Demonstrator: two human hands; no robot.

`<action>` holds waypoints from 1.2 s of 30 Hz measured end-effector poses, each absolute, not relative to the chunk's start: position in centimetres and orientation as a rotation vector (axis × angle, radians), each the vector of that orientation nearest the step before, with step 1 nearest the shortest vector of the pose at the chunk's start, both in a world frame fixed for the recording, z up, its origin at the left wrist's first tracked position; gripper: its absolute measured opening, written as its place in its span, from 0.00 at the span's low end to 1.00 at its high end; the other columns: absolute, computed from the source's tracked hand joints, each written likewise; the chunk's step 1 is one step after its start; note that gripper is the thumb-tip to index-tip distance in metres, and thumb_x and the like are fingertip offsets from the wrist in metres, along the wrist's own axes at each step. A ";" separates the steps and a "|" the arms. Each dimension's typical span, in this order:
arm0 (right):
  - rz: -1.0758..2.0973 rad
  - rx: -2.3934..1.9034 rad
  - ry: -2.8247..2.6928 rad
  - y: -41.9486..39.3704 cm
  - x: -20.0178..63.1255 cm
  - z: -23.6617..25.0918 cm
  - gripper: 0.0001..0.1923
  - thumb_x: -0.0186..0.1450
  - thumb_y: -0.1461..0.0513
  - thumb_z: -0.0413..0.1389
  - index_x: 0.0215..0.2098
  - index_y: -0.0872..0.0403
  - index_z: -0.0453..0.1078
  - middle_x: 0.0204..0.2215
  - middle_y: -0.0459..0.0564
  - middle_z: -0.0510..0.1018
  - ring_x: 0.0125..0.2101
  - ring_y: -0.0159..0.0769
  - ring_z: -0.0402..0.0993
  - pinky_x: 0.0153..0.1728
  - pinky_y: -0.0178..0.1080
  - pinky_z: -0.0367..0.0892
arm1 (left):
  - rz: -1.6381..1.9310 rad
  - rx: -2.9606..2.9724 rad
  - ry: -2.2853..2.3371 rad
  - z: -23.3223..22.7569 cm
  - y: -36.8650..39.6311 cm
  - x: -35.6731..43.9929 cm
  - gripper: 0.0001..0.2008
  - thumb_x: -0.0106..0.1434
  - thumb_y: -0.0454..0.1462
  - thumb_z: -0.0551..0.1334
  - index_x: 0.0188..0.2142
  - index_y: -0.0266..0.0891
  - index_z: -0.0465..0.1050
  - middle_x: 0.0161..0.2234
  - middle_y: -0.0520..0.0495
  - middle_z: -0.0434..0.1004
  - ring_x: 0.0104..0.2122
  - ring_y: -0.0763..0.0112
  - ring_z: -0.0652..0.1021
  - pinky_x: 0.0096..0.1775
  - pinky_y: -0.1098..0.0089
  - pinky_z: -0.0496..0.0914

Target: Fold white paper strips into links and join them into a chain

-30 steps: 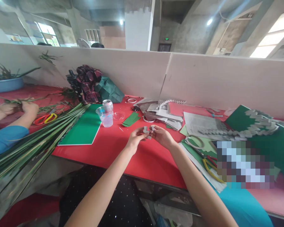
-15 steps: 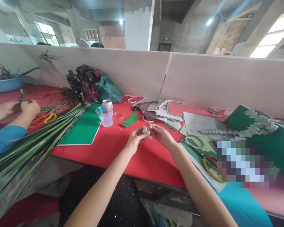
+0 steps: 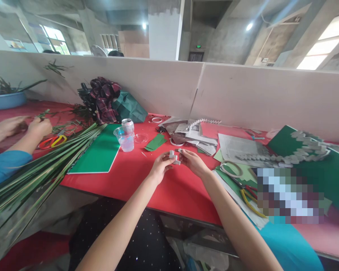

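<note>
Over the red table (image 3: 147,177) my left hand (image 3: 160,169) and my right hand (image 3: 194,162) meet at the middle. Together they pinch a small folded grey paper piece (image 3: 175,157) between the fingertips. A long chain of similar folded grey pieces (image 3: 296,152) lies on a green sheet (image 3: 313,165) at the right. Newspaper sheets (image 3: 240,148) and torn pages (image 3: 194,133) are spread just beyond my hands.
A plastic cup (image 3: 124,140) and a drink can (image 3: 128,125) stand beside a green board (image 3: 97,154). Long green leaves (image 3: 39,169) lie at the left, where another person's hands (image 3: 31,128) work near red-yellow scissors (image 3: 52,142). Pliers (image 3: 250,195) and a tape ring (image 3: 231,168) lie right.
My hands stay close together and turn the folded paper piece slightly. The other person's hands at the left have shifted a little over the leaves.
</note>
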State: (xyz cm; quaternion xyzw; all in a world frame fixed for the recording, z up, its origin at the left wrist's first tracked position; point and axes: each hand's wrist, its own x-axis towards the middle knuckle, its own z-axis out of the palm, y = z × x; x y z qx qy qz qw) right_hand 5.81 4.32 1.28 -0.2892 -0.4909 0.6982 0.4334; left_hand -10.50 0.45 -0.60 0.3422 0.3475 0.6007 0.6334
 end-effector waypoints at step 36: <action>1.412 -0.757 -1.597 4.2 5.2 0.8 0.14 0.60 0.51 0.56 0.31 0.53 0.65 0.24 0.43 0.66 0.24 0.29 0.62 0.27 0.34 0.60 | 1.313 0.846 0.783 -0.3 0.3 -10.3 0.20 0.44 0.38 0.73 0.37 0.40 0.73 0.34 0.50 0.78 0.33 0.71 0.78 0.29 0.75 0.64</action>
